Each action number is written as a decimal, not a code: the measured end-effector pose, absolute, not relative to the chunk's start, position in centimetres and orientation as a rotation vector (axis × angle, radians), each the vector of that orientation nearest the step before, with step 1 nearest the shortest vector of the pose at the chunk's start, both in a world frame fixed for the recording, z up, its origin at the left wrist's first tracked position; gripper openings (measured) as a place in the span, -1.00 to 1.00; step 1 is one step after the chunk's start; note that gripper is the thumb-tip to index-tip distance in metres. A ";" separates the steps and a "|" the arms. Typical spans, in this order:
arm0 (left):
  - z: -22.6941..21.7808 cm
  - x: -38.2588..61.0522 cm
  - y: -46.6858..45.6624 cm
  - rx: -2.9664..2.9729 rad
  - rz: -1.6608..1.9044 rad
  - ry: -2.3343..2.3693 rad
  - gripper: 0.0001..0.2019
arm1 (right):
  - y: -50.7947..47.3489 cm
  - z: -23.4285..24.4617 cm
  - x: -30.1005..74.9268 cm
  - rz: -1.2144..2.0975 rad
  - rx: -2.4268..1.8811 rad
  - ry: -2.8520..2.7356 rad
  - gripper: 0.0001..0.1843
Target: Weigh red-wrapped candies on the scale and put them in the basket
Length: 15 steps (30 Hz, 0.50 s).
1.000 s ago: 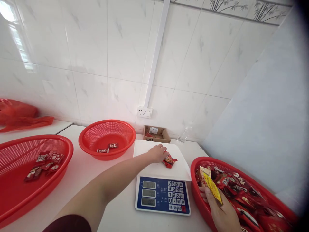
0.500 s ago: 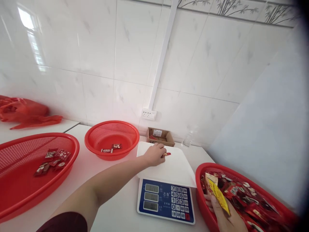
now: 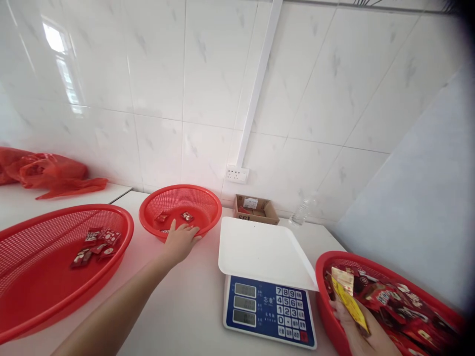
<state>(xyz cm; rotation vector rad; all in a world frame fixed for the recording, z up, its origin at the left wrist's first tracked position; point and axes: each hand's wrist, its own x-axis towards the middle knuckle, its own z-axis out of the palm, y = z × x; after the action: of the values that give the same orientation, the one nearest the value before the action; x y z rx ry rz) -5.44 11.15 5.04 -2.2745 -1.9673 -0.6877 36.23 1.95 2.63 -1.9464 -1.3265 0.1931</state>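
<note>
My left hand [image 3: 181, 242] reaches over the front rim of the small round red basket [image 3: 148, 212], fingers spread and holding nothing. Inside that basket lie several small red snack packets [image 3: 187, 216], one partly hidden by my fingers. My right hand [image 3: 352, 326] is at the left side of the right red basket [image 3: 322, 301], closed around a yellow snack packet [image 3: 349, 306]. A gold packet [image 3: 343, 279] sticks up just behind it; I cannot tell whether it is held too. Many red packets [image 3: 386, 299] fill this basket.
Between the baskets stands a digital scale [image 3: 269, 309] with a bare white pan [image 3: 263, 252]. A large red basket [image 3: 126, 232] with several packets is at left. Behind are an open cardboard box [image 3: 256, 210], a clear bottle [image 3: 301, 212] and red plastic bags [image 3: 59, 173].
My left hand has moved left from the scale pan to the small round basket and let go of a small packet. Another packet now shows there. My right hand keeps the yellow packet.
</note>
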 end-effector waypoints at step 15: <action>3.5 0.1 8.1 -2.431 -1.290 -1.474 -0.74 | 7.3 7.0 27.9 0.330 -1.902 -1.852 -0.46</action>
<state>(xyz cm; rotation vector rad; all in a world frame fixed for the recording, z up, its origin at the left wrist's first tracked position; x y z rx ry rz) 0.14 8.10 3.54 -2.4305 -1.4742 -1.2904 27.87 7.29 6.98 -1.9020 -1.8522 0.3300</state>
